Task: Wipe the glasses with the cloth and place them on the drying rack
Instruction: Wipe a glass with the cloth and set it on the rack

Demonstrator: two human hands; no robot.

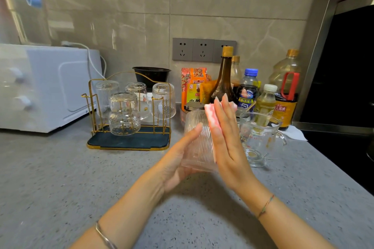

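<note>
A ribbed clear glass [197, 139] is held above the grey counter between my two hands. My left hand [180, 159] supports its left side and base with the fingers fairly straight along the wall. My right hand [226, 137] presses a pink and white cloth [211, 117] flat against the glass's right side, fingers straight. The gold wire drying rack [129, 141] with a dark tray stands to the left. On it several glasses hang upside down, among them an embossed one [124, 115] at the front.
A glass measuring jug [258, 139] stands just right of my hands. Bottles [223, 79] and packets line the wall behind. A white microwave [44, 87] fills the left, a black bowl [151, 76] sits behind the rack, and a dark hob [344, 147] lies at the right.
</note>
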